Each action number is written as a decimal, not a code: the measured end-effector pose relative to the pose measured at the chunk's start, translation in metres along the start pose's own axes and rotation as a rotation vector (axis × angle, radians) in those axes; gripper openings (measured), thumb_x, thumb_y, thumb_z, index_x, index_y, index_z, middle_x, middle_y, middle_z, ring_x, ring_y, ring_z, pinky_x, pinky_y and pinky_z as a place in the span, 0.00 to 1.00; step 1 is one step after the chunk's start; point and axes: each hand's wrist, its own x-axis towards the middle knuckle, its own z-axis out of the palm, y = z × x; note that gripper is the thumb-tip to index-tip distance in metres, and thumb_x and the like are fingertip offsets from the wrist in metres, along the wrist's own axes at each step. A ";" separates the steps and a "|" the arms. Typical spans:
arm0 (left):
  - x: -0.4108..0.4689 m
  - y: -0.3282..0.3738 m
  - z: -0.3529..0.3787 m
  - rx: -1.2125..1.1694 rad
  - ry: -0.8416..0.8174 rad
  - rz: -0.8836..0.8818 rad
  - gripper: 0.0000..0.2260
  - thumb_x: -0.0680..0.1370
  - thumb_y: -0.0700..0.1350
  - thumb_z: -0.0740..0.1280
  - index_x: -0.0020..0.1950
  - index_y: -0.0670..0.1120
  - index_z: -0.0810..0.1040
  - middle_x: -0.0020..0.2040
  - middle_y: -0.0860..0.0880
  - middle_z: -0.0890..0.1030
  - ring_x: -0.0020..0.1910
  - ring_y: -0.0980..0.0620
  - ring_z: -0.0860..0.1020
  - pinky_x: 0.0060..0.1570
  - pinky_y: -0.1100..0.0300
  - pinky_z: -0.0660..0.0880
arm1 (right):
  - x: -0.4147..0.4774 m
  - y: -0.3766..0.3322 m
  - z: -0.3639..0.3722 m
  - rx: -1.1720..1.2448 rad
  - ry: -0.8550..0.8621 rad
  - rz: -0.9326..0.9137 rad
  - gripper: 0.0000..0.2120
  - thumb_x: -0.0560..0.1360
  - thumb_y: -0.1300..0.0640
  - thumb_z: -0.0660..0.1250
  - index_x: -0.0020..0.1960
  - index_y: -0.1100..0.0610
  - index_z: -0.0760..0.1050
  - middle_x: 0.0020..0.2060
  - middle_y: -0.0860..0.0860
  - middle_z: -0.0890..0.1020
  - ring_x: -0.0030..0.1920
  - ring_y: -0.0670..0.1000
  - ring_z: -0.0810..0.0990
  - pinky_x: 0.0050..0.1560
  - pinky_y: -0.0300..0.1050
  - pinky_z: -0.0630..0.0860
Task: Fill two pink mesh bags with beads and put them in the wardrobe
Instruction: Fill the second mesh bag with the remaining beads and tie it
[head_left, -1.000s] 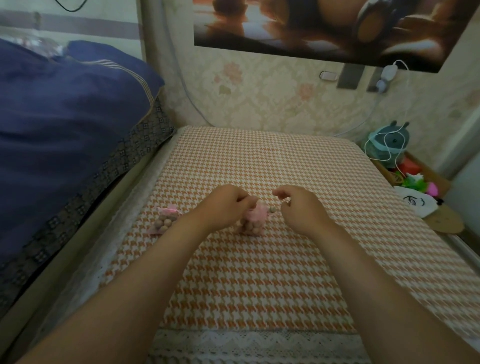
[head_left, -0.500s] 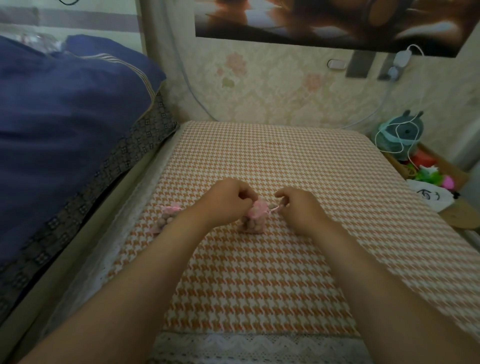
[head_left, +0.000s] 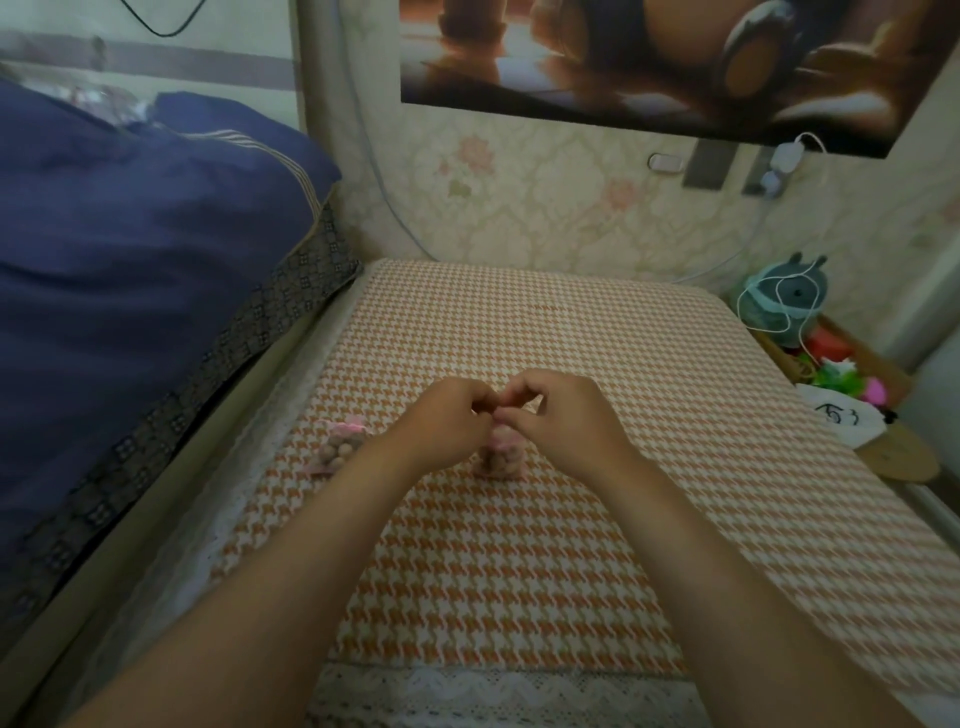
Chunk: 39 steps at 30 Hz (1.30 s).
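Both hands are meeting over the second mesh bag (head_left: 500, 457), which is sitting upright on the checked cloth (head_left: 519, 571). Left hand (head_left: 441, 423) and right hand (head_left: 569, 418) are curling in, fingertips pinching at the bag's gathered neck; the drawstring is too small to make out. First mesh bag (head_left: 340, 449) is lying just left of the left wrist, untouched. Count: two pink bags, both showing beads inside. Bags are looking light, soft and lumpy. Beads are probably shifting under pressure, so gripping at the cinched neck seems the safest hold.
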 end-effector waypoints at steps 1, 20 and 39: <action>0.000 -0.001 0.000 -0.004 0.004 0.001 0.09 0.77 0.42 0.64 0.51 0.50 0.83 0.43 0.54 0.82 0.41 0.59 0.77 0.36 0.66 0.69 | -0.001 0.001 0.001 -0.036 -0.019 -0.010 0.03 0.73 0.50 0.74 0.47 0.45 0.84 0.42 0.38 0.84 0.38 0.33 0.76 0.44 0.37 0.71; 0.010 -0.004 -0.001 0.041 0.030 0.025 0.12 0.76 0.39 0.64 0.52 0.49 0.85 0.48 0.54 0.84 0.44 0.59 0.79 0.46 0.66 0.72 | 0.006 0.017 -0.002 -0.156 -0.010 0.058 0.15 0.74 0.61 0.63 0.53 0.46 0.82 0.56 0.43 0.79 0.48 0.44 0.77 0.53 0.47 0.76; 0.011 -0.007 0.003 0.031 0.034 0.021 0.07 0.76 0.44 0.67 0.51 0.51 0.84 0.45 0.59 0.81 0.40 0.65 0.76 0.39 0.72 0.70 | 0.008 0.065 0.016 -0.321 -0.183 0.184 0.10 0.78 0.58 0.67 0.55 0.50 0.84 0.52 0.50 0.85 0.52 0.53 0.82 0.53 0.48 0.78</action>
